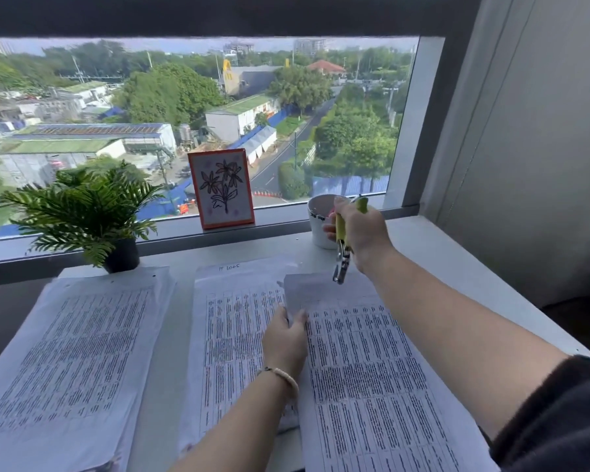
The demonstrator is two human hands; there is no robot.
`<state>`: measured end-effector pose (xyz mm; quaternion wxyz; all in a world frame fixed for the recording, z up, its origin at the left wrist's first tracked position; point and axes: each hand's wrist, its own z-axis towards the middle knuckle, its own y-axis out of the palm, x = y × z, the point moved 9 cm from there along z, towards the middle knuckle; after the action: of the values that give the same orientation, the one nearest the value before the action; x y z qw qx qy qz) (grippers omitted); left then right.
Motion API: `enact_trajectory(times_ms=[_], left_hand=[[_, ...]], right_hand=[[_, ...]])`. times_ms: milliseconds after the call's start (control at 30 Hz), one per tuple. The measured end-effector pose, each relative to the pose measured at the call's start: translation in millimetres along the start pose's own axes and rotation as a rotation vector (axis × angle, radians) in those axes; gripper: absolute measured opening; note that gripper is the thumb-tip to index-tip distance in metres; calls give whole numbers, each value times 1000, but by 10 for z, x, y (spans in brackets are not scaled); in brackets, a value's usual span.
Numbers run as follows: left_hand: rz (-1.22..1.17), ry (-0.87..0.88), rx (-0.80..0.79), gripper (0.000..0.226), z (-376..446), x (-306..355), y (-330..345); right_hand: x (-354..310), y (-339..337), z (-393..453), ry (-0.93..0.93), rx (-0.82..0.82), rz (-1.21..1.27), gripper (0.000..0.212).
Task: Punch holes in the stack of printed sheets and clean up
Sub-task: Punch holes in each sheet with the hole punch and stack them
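Note:
My right hand grips a hand-held hole punch with yellow-green handles, its metal jaws pointing down at the top edge of a printed sheet. My left hand pinches that sheet's left edge, holding it lifted over a middle stack of printed sheets. Another stack of printed sheets lies at the left, with small punched holes near its top edge.
A white mug stands just behind the punch near the window sill. A potted fern sits at the back left and a framed flower drawing leans against the window. The white desk ends at a grey wall on the right.

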<state>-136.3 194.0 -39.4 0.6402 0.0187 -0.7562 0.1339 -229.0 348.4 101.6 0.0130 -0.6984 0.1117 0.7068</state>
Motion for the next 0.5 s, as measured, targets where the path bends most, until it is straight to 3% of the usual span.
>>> enact_trajectory(times_ms=[167,367,500], left_hand=[[-145,5,-40,10,-20,-72,81],[-77,104,-38,5,-27,-77,117],[-88,107,-43,32,-22,-121,127]], right_hand=[[192,311,137,-17,20,89,16],[290,424,190,12,-34,59,20],[356,394,194,23,-45,40,22]])
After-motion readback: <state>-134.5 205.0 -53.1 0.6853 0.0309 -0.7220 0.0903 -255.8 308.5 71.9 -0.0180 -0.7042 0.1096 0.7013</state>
